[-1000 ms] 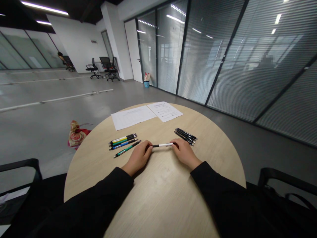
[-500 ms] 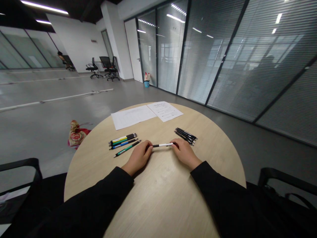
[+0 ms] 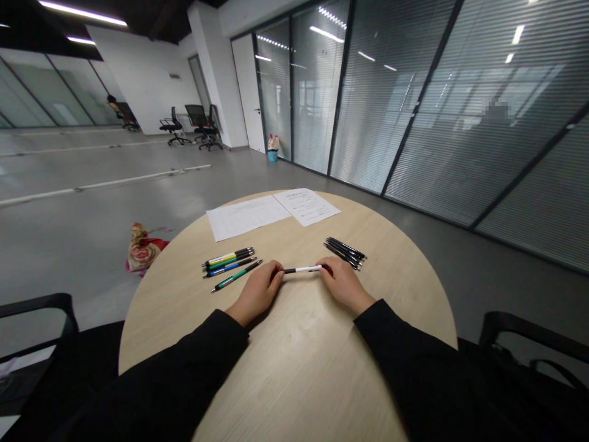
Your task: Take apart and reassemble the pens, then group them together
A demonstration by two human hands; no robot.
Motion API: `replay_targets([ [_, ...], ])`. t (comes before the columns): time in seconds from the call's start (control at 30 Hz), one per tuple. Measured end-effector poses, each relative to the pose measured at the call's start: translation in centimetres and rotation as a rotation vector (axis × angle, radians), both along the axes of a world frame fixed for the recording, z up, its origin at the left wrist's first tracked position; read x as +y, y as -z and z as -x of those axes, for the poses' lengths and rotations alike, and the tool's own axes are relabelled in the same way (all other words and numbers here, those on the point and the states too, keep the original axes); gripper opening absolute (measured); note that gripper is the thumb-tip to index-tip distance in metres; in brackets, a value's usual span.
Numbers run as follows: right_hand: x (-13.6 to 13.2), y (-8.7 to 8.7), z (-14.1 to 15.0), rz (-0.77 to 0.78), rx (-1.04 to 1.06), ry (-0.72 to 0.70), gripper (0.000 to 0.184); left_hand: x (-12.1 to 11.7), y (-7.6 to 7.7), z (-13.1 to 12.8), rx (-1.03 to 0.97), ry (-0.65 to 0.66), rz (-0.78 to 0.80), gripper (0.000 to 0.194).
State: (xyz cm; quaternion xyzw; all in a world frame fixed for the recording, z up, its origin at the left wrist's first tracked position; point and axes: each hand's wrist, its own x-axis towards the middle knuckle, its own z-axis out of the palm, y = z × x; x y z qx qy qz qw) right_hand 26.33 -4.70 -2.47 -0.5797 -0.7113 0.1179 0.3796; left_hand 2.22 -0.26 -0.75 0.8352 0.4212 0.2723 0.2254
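White pen (image 3: 301, 269), pinched at its ends by my closed left grip (image 3: 256, 293) and right grip (image 3: 343, 285); any slackening could drop it.

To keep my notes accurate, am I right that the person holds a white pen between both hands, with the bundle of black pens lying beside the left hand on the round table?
Not quite: the head view shows the black pens beside the right hand, not the left hand. The rest holds: the white pen is held between both hands over the round table.
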Motion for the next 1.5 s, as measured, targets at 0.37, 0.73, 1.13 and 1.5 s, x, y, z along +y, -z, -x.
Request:
replay_targets([
  [0.37,0.05,0.05,0.0,-0.015,0.002,-0.004,0.016,-0.09,-0.17,-0.04,-0.003,-0.005,0.016,0.023],
  [0.73,0.06,0.08,-0.02,-0.023,0.003,-0.008,0.014,0.0,-0.03,0.0,0.006,-0.008,-0.009,0.026],
  [1.13,0.07,0.07,-0.02,-0.023,0.002,-0.015,0.014,-0.08,-0.12,-0.09,0.01,-0.029,-0.019,0.025],
  [1.5,-0.03,-0.09,0.11,-0.025,0.009,-0.008,0.014,-0.13,-0.17,-0.09,0.011,-0.023,-0.023,0.026],
])
